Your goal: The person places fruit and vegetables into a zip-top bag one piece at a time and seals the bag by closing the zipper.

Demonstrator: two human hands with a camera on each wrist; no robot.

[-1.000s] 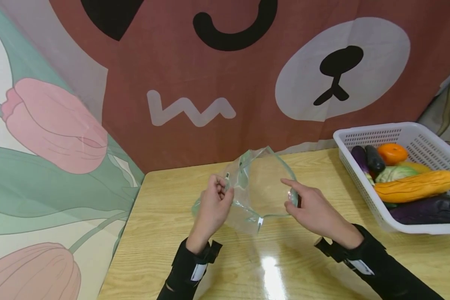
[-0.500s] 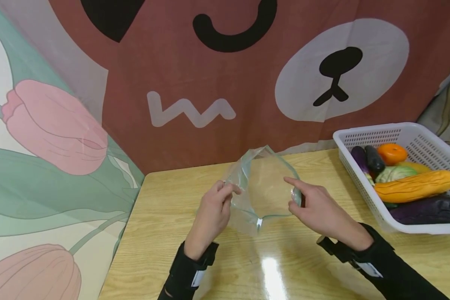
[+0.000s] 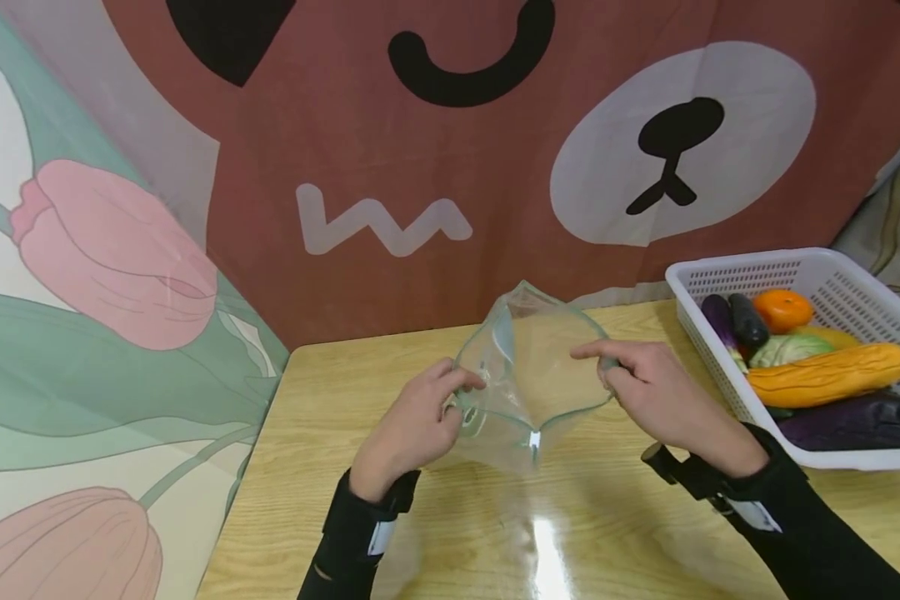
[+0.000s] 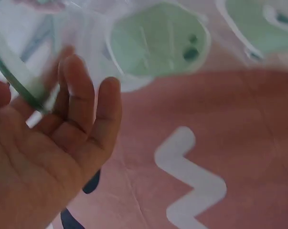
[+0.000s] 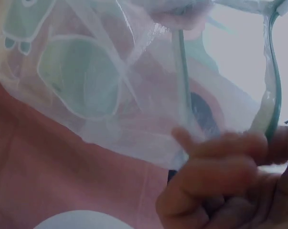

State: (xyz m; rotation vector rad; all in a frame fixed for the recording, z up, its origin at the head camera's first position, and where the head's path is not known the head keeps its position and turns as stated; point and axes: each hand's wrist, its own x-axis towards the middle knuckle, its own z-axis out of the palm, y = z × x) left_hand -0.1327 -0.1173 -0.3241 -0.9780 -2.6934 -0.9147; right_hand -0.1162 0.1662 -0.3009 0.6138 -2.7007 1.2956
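A clear zip bag (image 3: 547, 367) with a green-edged mouth and pale green printed shapes is held above the table, its mouth spread wide. My left hand (image 3: 412, 417) grips the bag's left rim, the index finger reaching over into the mouth. In the left wrist view, the green edge runs between thumb and fingers of the left hand (image 4: 62, 138). On the opposite side, my right hand (image 3: 656, 387) pinches the right rim, its index finger extending over the opening. The right wrist view has the right hand (image 5: 225, 176) blurred, with the green rim passing into its grasp.
A white perforated basket (image 3: 727, 408) at the right holds several vegetables, among them a long orange-yellow one (image 3: 828, 372) and a dark purple eggplant (image 3: 855, 419). Behind the wooden table (image 3: 330, 392) hangs a printed cloth (image 3: 390, 283).
My left hand has shifted its hold onto the left rim, its index finger now over the mouth. My right hand has moved right and slightly up, and the bag's mouth has widened.
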